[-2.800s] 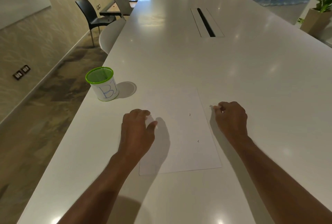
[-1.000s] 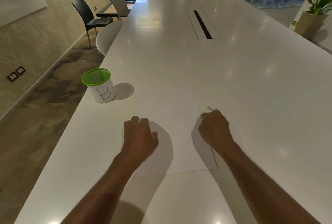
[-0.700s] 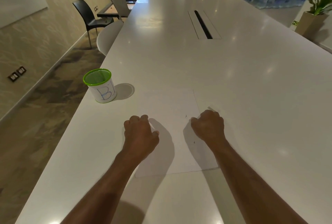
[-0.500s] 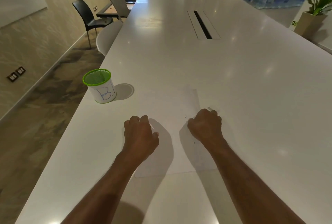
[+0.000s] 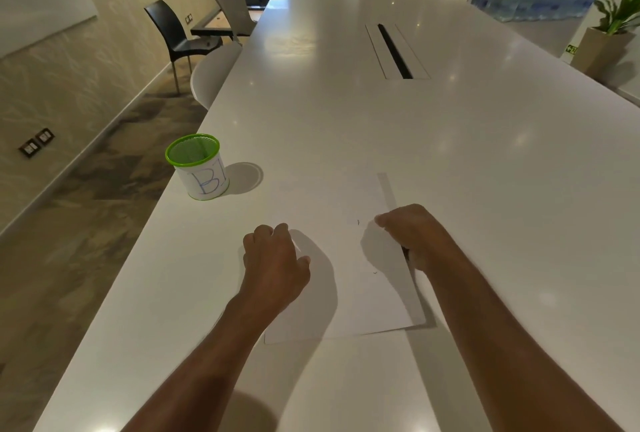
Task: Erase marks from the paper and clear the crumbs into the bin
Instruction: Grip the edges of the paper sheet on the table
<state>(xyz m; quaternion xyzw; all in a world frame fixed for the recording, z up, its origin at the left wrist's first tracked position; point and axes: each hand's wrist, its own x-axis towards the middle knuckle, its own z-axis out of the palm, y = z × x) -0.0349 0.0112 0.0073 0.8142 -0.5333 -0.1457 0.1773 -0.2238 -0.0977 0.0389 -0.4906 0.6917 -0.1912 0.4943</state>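
Note:
A white sheet of paper [image 5: 332, 210] lies on the white table [image 5: 485, 172] in front of me. Two small dark specks sit on it, one [image 5: 358, 222] near my right fingertips and one [image 5: 375, 272] lower down. My right hand [image 5: 412, 234] pinches the sheet's right edge, which is raised off the table and casts a shadow strip. My left hand [image 5: 273, 258] rests with curled fingers on the sheet's left edge. The bin [image 5: 207, 182], a white cup with a green rim and blue letters, stands upright to the left of the paper, near the table's left edge.
The table's left edge runs close to the bin, with floor beyond it. A dark cable slot [image 5: 394, 50] is set into the table farther back. A white chair [image 5: 211, 75] and a black chair [image 5: 173, 33] stand along the left side.
My right hand moved left from the table beside the paper onto its right edge and lifted that edge. My left hand stayed put on the left edge.

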